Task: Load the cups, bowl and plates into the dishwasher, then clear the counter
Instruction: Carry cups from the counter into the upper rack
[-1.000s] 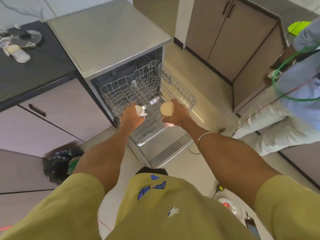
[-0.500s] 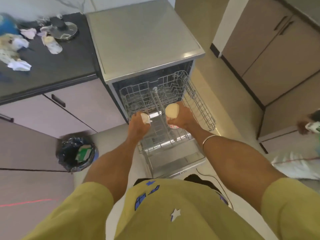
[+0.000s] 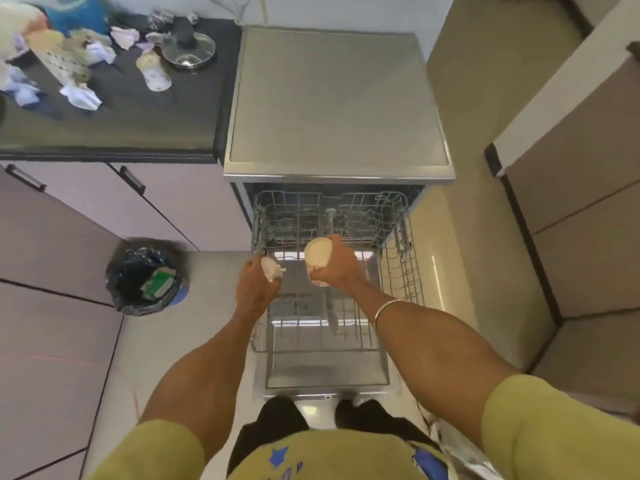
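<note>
A person stands over the open dishwasher, its wire rack pulled out. The right hand grips a cream cup above the rack; the left hand holds a smaller white object, too blurred to identify. Left of the dishwasher, the dark counter carries crumpled paper, a tipped cup and a glass lid; a lined bin stands below.

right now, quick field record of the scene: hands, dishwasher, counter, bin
left hand: grips a small white cup
right hand: grips a cream cup, held on its side
dishwasher: door down, wire rack pulled out, no dishes visible in it
counter: crumpled papers, a tipped cup, a glass lid
bin: on the floor left of the dishwasher, black liner
</note>
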Available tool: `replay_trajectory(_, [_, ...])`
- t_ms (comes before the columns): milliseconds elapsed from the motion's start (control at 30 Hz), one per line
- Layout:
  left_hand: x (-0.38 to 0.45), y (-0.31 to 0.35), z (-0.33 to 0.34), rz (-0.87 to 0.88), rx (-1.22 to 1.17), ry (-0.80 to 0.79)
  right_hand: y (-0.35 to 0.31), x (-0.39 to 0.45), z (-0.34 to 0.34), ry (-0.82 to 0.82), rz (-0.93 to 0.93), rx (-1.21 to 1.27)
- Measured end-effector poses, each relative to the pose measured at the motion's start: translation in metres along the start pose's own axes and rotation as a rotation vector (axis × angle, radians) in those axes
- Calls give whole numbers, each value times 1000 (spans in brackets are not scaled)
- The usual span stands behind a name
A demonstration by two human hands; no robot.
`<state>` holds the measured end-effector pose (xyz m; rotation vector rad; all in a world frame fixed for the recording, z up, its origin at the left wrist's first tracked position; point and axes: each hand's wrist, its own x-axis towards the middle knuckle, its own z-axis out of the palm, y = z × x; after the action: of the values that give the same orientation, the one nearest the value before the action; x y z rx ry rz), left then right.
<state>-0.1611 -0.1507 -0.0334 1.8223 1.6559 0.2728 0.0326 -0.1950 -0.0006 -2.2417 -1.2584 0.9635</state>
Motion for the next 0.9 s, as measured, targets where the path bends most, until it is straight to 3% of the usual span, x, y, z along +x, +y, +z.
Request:
replay_trajectory(133, [17, 3, 14, -65, 7, 18, 8, 51, -1, -21, 11, 14])
replay_trajectory(333, [60, 1, 36, -29, 73, 25, -3, 130, 13, 4, 16, 31])
replay_trajectory(667, [147, -35, 93, 176, 602, 19, -18, 237, 85, -5, -148, -43])
replay_trajectory(900, [183, -44, 115, 86, 796, -80, -10, 275, 123, 23, -237, -108])
